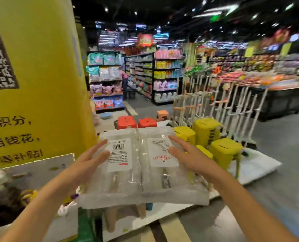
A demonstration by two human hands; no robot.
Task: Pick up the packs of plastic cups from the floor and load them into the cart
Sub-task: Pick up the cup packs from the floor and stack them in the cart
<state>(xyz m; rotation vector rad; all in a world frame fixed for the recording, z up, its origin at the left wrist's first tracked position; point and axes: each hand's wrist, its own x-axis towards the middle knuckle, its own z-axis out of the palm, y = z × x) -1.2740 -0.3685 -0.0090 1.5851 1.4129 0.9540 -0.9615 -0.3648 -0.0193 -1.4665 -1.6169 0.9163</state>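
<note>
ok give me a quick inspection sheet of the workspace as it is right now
surface: grey shop floor; a white board lies on it
job's things: barcode pack and red-logo pack, clear packs side by side, held up off the floor; cart not made out
clutter: yellow stools on the white board, red stools behind the packs
hands: left hand and right hand, fingers straight, pressing the packs from either side
cables: nothing seen
surroundings: yellow pillar at left, stocked shelves, white racks, a person far down the aisle
</note>
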